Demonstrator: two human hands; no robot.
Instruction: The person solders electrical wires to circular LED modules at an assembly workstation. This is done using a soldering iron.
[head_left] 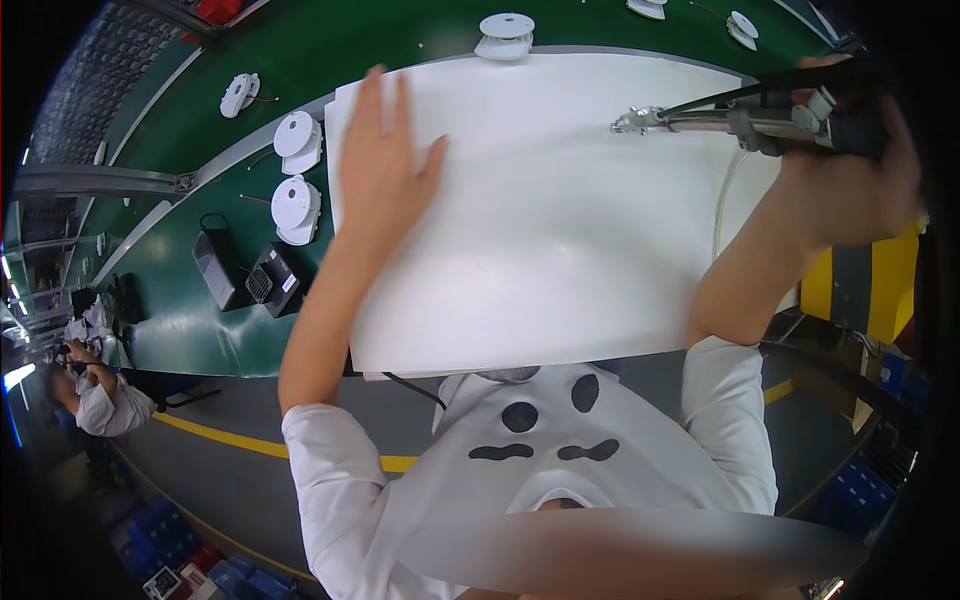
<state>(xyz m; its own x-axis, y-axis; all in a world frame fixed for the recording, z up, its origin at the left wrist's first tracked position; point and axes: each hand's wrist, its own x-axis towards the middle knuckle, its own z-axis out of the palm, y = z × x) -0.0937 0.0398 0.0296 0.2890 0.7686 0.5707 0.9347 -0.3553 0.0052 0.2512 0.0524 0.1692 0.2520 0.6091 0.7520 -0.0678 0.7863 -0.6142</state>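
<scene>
My left hand (388, 175) is over the left side of a large white sheet (560, 250) on the bench. Its fingers and thumb are apart, the fingertips slightly blurred, and it holds nothing. At the far right, my right hand (860, 170) grips a gun-shaped hand tool (745, 122) with a long metal barrel and a dark body. The barrel points left, its clustered metal tip (632, 121) over the sheet's upper right part. Whether the tip touches the sheet I cannot tell. Two white round devices (296, 205) with short wires lie just left of my left forearm.
More round white devices (506, 35) sit along the green bench (190, 345) beyond the sheet. Left of the sheet are a black box (277, 281) and a dark flat case (220, 268). A yellow-and-black object (870, 285) stands at right. A person (100, 400) works at far left.
</scene>
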